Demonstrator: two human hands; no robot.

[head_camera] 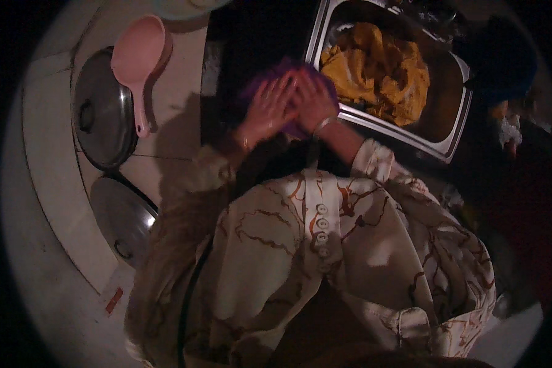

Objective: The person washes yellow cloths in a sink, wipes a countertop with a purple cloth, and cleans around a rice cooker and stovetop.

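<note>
My left hand (269, 108) and my right hand (316, 99) rest palm down on a purple item (280, 71), perhaps cloth or a thin plastic bag. Their fingertips meet, with the fingers slightly apart. Neither hand grips anything that I can see, though the palms are hidden. A bracelet circles the right wrist. Just right of that hand stands a rectangular stainless steel food pan (395, 131). Inside it lies a crumpled orange-brown mass (395, 78); whether it is food or cloth I cannot tell. What supports the purple item is lost in the dark.
On the tiled ledge (179, 138) at left, a pink plastic dipper (138, 50) partly overlaps a metal lid (103, 119). A second metal lid (122, 216) lies nearer me, partly behind my sleeve. A pale round rim (191, 7) shows at the top. Dark, unclear shapes fill the right side.
</note>
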